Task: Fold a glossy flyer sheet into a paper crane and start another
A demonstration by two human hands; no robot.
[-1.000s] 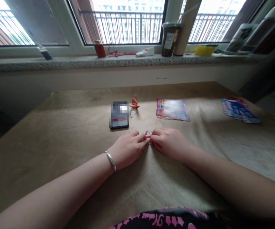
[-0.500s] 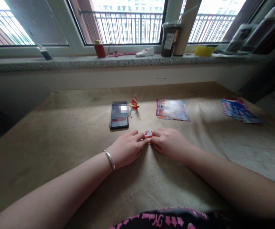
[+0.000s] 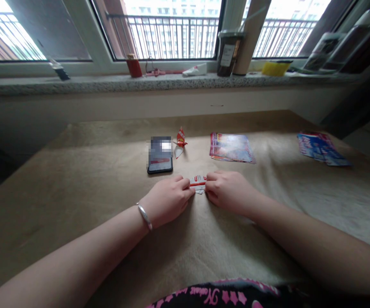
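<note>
A small folded paper (image 3: 199, 181), white with red print and a red strip across it, lies on the table between my hands. My left hand (image 3: 171, 196) pinches its left end, fingers bent. On the right end, the fingers of my right hand (image 3: 228, 188) are closed as well. Small pale corners of the paper stick out toward me below the red strip. Just beyond my hands stands a red folded paper crane (image 3: 180, 141), with a pale tip pointing toward me. My fingers hide both ends of the paper.
Left of the crane lies a phone (image 3: 160, 156) with a blurred screen. A stack of printed paper sheets (image 3: 232, 147) lies to its right, and blue-red sheets (image 3: 324, 149) farther right. A granite windowsill (image 3: 172, 84) holds a dark cup (image 3: 228, 53) and a red container (image 3: 134, 67).
My hands have moved slightly apart along the paper, so more of its white face and red strip shows between them. The phone, crane and sheets stay where they were.
</note>
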